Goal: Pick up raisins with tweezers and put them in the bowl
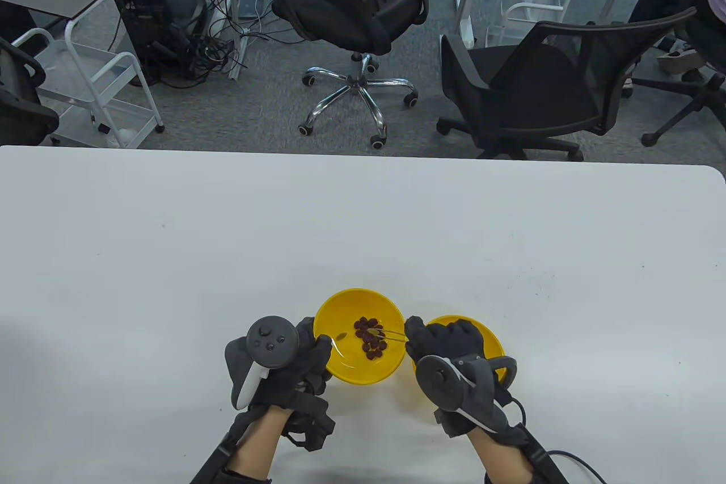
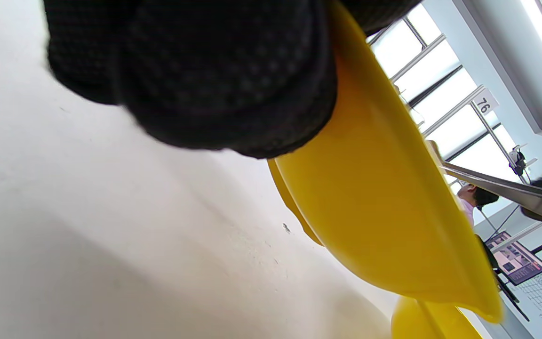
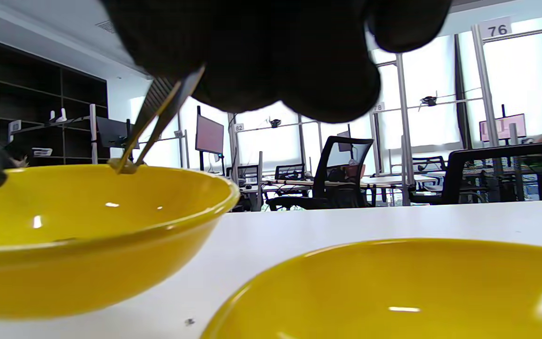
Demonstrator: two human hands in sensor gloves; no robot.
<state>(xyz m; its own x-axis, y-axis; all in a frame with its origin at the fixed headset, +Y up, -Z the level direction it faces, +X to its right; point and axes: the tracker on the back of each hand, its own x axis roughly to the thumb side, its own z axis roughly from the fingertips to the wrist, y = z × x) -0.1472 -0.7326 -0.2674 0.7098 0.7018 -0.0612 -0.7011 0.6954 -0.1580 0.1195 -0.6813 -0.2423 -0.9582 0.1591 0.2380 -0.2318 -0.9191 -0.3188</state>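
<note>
A yellow bowl near the table's front edge holds several dark raisins. A second yellow bowl sits just to its right, mostly under my right hand. My right hand grips metal tweezers whose tips reach over the raisin pile; in the right wrist view the tips pinch a pale raisin above the first bowl's rim. My left hand holds the left rim of the raisin bowl; in the left wrist view its fingers press on the bowl's outside.
The white table stretches far behind the bowls. Two black office chairs stand on the floor beyond its far edge. The inside of the right bowl shows no raisins in the right wrist view.
</note>
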